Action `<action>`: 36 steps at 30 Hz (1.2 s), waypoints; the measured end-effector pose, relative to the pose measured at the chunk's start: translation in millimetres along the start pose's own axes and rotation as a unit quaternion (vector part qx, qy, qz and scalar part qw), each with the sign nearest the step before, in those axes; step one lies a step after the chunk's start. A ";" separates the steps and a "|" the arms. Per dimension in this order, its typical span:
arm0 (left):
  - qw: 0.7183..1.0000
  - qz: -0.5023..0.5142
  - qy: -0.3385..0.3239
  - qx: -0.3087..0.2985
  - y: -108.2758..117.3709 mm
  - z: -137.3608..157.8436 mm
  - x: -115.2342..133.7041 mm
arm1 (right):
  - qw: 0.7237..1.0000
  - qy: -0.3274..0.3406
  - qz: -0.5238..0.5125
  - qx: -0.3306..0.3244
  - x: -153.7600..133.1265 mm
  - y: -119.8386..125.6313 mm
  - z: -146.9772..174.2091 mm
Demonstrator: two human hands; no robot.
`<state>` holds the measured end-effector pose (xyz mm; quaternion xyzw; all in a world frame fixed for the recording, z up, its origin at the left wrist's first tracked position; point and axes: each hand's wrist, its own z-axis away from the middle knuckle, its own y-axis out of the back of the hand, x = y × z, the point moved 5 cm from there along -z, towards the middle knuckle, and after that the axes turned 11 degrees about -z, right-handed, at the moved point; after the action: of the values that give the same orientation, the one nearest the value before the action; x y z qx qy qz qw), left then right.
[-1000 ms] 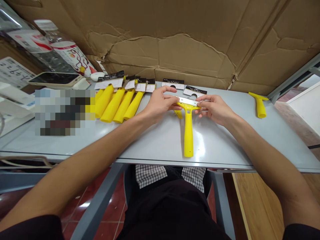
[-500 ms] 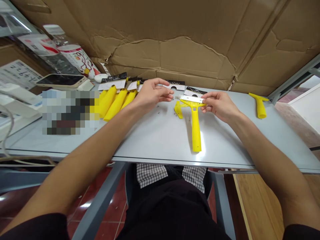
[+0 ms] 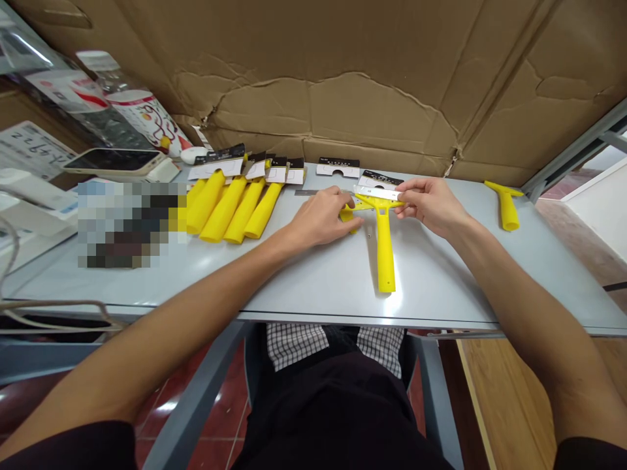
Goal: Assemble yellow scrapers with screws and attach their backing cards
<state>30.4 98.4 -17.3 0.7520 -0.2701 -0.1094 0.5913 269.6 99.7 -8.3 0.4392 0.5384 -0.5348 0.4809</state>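
Note:
My right hand pinches the right end of the head of a yellow scraper. A white-silver strip lies along that head, and the handle points towards me. My left hand is low over the table, just left of the scraper. Its thumb and fingers are apart around a small yellow plastic piece, which they partly hide; whether they touch it I cannot tell. A tiny metal piece lies beside the scraper handle. A thin dark metal strip shows behind my left hand.
Several yellow handles with black-and-white cards lie to the left. Two more cards stand near the cardboard wall. At the right lies another yellow scraper. A phone and a bottle are far left.
My left hand has come down and towards me, from above the table to the small yellow piece. My right hand and the scraper have stayed nearly in place.

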 end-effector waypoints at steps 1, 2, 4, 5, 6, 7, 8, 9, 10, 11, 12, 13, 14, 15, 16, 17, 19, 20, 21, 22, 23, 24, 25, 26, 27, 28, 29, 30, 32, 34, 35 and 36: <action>1.000 -0.010 -0.003 -0.010 -0.3 1.6 1.8 | 1.000 0.000 0.000 0.000 -0.2 -0.4 0.3; 1.000 -0.017 -0.004 -0.019 -0.3 2.6 2.1 | 1.000 0.000 0.000 0.000 -0.2 -0.8 0.7; 0.999 -0.021 -0.006 -0.033 0.2 3.3 -0.2 | 1.000 -0.002 0.001 0.001 -0.1 -1.2 1.1; 0.999 -0.022 -0.009 -0.037 0.7 2.9 -2.0 | 1.000 -0.002 0.002 0.002 0.1 -1.3 1.2; 0.999 -0.025 -0.010 -0.040 1.4 2.1 -4.0 | 1.000 -0.002 0.001 0.002 0.2 -1.3 1.2; 0.999 -0.030 -0.012 -0.041 2.2 1.2 -5.8 | 1.000 -0.002 0.000 0.001 0.5 -1.3 1.1; 0.998 -0.035 -0.013 -0.042 3.2 0.3 -7.5 | 1.000 -0.003 -0.001 -0.001 0.8 -1.2 1.0; 0.998 -0.040 -0.013 -0.043 4.3 -0.5 -9.0 | 1.000 -0.004 -0.001 -0.003 1.2 -0.9 0.8; 0.998 -0.042 -0.013 -0.045 5.5 -1.1 -10.2 | 1.000 -0.004 -0.002 -0.005 1.7 -0.6 0.5; 0.998 -0.044 -0.012 -0.046 6.8 -1.5 -11.3 | 1.000 -0.005 -0.003 -0.007 2.2 -0.3 0.2; 0.998 -0.045 -0.011 -0.047 8.3 -1.7 -12.3 | 1.000 -0.006 -0.003 -0.008 2.6 0.2 0.0; 0.998 -0.046 -0.008 -0.046 9.8 -1.8 -13.5 | 1.000 -0.006 -0.003 -0.007 2.9 0.6 -0.3; 0.998 -0.045 -0.004 -0.044 11.3 -1.8 -15.0 | 1.000 -0.006 -0.002 -0.007 3.1 0.8 -0.5; 0.998 -0.040 0.003 -0.043 12.6 -1.9 -17.0 | 1.000 -0.006 -0.002 -0.006 3.2 0.8 -0.5; 0.999 -0.033 0.011 -0.040 13.8 -2.1 -19.4 | 1.000 -0.005 -0.002 -0.005 3.1 0.6 -0.3; 0.999 -0.022 0.020 -0.034 15.1 -2.4 -22.2 | 1.000 -0.005 -0.001 -0.004 2.8 0.1 0.0; 0.999 0.009 0.036 -0.014 17.7 -3.7 -28.6 | 1.000 -0.006 0.001 -0.003 1.8 -1.4 1.1; 0.999 0.028 0.043 0.000 19.3 -4.5 -31.9 | 1.000 -0.006 0.003 -0.002 1.1 -2.1 1.7; 0.998 0.048 0.048 0.016 21.5 -5.3 -35.0 | 1.000 -0.007 0.005 -0.001 0.5 -2.7 2.4; 0.996 0.071 0.052 0.034 24.2 -6.0 -37.8 | 1.000 -0.008 0.007 -0.001 0.0 -3.3 3.0; 0.993 0.095 0.056 0.052 27.6 -6.5 -40.2 | 1.000 -0.009 0.009 0.000 -0.4 -3.7 3.4; 0.988 0.120 0.060 0.071 31.6 -6.7 -42.1 | 1.000 -0.009 0.009 0.000 -0.6 -4.1 3.8; 0.983 0.144 0.065 0.090 36.0 -6.5 -43.3 | 1.000 -0.010 0.008 -0.001 -0.7 -4.6 4.0; 0.978 0.168 0.069 0.107 40.5 -6.0 -43.7 | 1.000 -0.011 0.006 -0.002 -0.6 -5.1 4.2; 0.971 0.194 0.072 0.121 44.5 -5.4 -42.9 | 1.000 -0.012 0.003 -0.001 -0.4 -5.7 4.4; 0.963 0.225 0.072 0.129 47.5 -4.7 -40.9 | 1.000 -0.013 0.000 -0.001 -0.2 -6.5 4.7; 0.954 0.260 0.069 0.131 49.0 -4.2 -37.5 | 1.000 -0.014 -0.001 -0.001 0.1 -7.5 5.0; 0.943 0.299 0.063 0.129 48.9 -4.0 -32.8 | 1.000 -0.015 -0.001 -0.002 0.4 -8.6 5.3; 0.919 0.374 0.042 0.113 44.3 -4.5 -20.0 | 1.000 -0.016 0.001 -0.007 1.2 -11.3 6.2; 0.904 0.413 0.017 0.104 37.1 -5.8 -6.2 | 1.000 -0.016 0.005 -0.014 2.0 -13.9 7.2; 0.902 0.419 0.004 0.104 33.4 -6.6 0.0 | 1.000 -0.016 0.007 -0.016 2.4 -14.8 7.6; 0.903 0.417 -0.005 0.107 29.9 -7.5 4.8 | 1.000 -0.017 0.009 -0.017 2.8 -15.6 8.0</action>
<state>29.7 97.4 13.9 0.6289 -0.5716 0.1730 0.4979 254.2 90.9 -8.4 0.4266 0.5350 -0.5283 0.5026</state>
